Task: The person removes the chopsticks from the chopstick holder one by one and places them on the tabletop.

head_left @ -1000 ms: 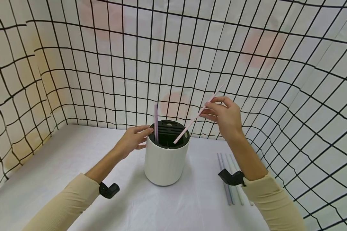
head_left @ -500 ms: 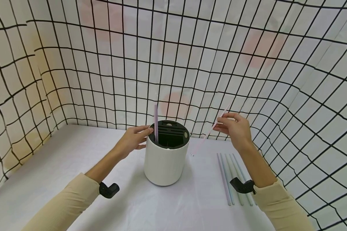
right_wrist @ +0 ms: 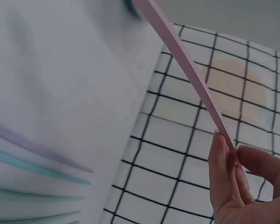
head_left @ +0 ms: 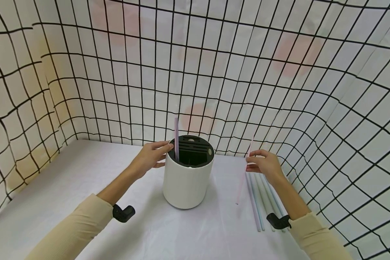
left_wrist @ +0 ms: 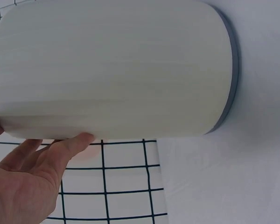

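In the head view my right hand (head_left: pixel 266 165) pinches a pink chopstick (head_left: pixel 242 187) between thumb and fingers, its thick end slanting down just left of the chopsticks on the table. The right wrist view shows the same pink chopstick (right_wrist: pixel 196 74) rising from the fingertips. A round white knife block (head_left: pixel 186 184) with a black slotted top stands upright in the middle. Purple chopsticks (head_left: pixel 176 139) stand in its open compartment, at the left side. My left hand (head_left: pixel 151 157) rests on the block's upper left side, fingertips touching the white wall (left_wrist: pixel 116 70) in the left wrist view.
Several pastel chopsticks (head_left: pixel 258 206) lie side by side on the white tabletop (head_left: pixel 201 234), partly under my right forearm. Black wire mesh (head_left: pixel 195 83) over white cloth closes off the back and both sides.
My right hand has moved the pink chopstick from above the block's top, right and downward, to beside the lying chopsticks. My left hand and the block have stayed in place.
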`<state>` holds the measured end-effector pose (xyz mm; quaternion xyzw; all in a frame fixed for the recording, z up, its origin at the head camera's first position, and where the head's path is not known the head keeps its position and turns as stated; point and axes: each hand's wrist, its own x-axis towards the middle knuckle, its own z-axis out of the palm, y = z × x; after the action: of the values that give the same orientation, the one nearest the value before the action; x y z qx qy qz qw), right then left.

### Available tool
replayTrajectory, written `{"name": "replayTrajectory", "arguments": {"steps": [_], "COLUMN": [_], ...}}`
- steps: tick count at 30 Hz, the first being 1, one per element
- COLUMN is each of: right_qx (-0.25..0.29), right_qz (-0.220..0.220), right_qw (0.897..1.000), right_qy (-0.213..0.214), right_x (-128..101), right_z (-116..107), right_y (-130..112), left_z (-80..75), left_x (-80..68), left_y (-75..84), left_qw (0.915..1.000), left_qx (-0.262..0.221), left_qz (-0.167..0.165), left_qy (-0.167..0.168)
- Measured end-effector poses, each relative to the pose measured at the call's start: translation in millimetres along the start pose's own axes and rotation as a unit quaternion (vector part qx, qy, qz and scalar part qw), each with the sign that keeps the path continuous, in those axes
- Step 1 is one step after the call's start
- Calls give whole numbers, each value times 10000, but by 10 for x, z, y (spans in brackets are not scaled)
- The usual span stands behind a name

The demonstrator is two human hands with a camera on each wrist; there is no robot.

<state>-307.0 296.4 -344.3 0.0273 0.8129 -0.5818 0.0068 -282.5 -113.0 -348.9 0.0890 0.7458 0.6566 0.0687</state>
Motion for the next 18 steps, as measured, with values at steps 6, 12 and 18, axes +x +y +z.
{"name": "replayTrajectory", "arguments": {"steps": [6, 12, 18], "right_qx": [-312, -608, -745], "right_qz": [203, 477, 706], "right_qw": [9992, 9965, 9940], "right_qy": [-174, -305, -389], "right_x": [88, 141, 159], "right_z": [-42, -34, -16], "right_y": [309, 530, 705], "left_z": [-1, -1, 2], "left_x": [-3, 6, 10], "left_y": [8, 6, 2], "left_qw": [10000, 10000, 10000], "left_qx": [-44, -34, -36], "left_qz": [20, -8, -24], "left_qy": [-34, -11, 3]}}
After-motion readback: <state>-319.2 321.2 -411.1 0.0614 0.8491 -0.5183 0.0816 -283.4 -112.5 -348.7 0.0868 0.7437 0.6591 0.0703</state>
